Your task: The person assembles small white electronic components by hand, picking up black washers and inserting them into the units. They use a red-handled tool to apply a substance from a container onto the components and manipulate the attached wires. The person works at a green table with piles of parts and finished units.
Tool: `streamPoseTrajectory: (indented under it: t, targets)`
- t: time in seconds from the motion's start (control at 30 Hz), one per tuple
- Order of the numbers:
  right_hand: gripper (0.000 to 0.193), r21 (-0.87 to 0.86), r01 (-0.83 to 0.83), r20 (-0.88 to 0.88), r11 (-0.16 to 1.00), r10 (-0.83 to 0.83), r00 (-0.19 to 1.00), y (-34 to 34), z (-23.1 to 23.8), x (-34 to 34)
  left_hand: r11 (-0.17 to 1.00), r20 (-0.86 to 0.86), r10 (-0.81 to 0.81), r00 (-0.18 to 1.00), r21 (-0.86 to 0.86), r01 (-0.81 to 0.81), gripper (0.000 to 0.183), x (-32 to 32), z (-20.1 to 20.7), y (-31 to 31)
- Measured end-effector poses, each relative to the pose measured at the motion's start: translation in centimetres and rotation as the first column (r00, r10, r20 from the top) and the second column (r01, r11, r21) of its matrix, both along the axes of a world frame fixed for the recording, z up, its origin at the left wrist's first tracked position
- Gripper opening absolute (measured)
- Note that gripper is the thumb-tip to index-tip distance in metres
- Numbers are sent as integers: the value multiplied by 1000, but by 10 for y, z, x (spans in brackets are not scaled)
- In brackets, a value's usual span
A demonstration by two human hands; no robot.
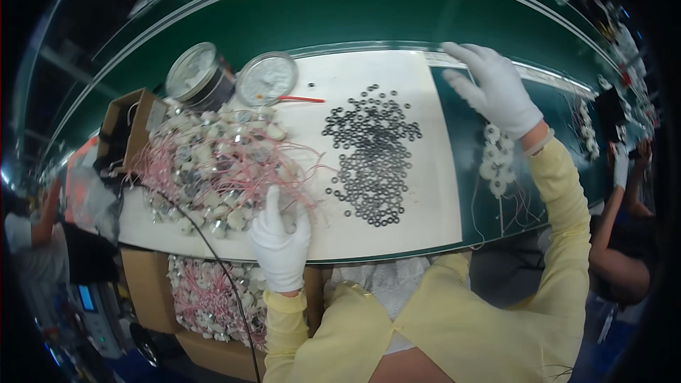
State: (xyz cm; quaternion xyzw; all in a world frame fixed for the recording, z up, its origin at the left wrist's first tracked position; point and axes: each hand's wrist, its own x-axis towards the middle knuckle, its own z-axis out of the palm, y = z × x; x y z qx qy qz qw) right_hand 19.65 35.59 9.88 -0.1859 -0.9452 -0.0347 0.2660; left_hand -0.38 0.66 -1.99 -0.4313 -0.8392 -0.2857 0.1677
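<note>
My left hand, in a white glove, is at the near right edge of a pile of small white motor-like parts with pink wires. Its fingers are apart, one pointing away from me, and I see nothing held in it. My right hand, also gloved in white, is raised over the green belt at the right. Its fingers are spread and nothing shows in them. Just below it on the belt stands a cluster of white round parts with thin wires. Many small black rings lie spread on the white board between my hands.
Behind the pile stand an open tin and its round lid, with a red stick beside it. A cardboard box is at the left. Another box below the table edge holds wired parts. People work on both sides.
</note>
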Motion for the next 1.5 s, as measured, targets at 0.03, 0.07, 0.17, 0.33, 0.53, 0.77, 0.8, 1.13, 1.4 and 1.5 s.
streamPoseTrajectory:
  t: [0.03, 0.07, 0.17, 0.33, 0.53, 0.77, 0.8, 1.13, 1.4, 1.5]
  targets:
    - [41, -111, -24, 62, 993, 31, 998, -12, 0, -28, 1000, -13, 0, 1000, 2, 1, 54, 0, 2, 2]
    - [42, -222, -47, 120, 974, 75, 990, -25, -3, -59, 1000, -18, 5, 1000, 9, -5, 54, -1, 2, 0]
    - [34, -105, -200, 189, 974, 217, 958, -62, -31, -146, 999, 3, 3, 1000, 39, -3, 53, -3, 0, 0]
    - [23, -124, -117, 445, 985, 161, 881, -79, -73, -222, 1000, 66, 5, 998, 12, -6, 56, 0, 5, -1]
    - [31, -340, -101, 278, 935, 203, 939, -80, -61, -228, 998, 29, 2, 1000, 65, -4, 48, -5, 7, -3]
    - [35, -958, 1, 40, 287, 132, 990, -57, -35, -235, 999, 105, -9, 994, 33, 6, 53, -4, 7, -5]
    - [35, -979, -14, 10, 205, 115, 993, -55, -35, -238, 999, 107, -11, 994, 45, 6, 52, -4, 7, -5]
    - [37, -896, -109, -79, 430, 89, 993, -55, -50, -280, 999, 119, -10, 993, 33, 6, 52, -4, 11, -5]
    - [37, -769, -239, -170, 593, 171, 970, -51, -51, -266, 999, 97, -14, 995, 43, 10, 50, -4, 9, -6]
    - [35, -687, -305, -217, 660, 215, 952, -43, -76, -271, 998, 104, -24, 994, 55, 19, 49, -4, 7, -4]
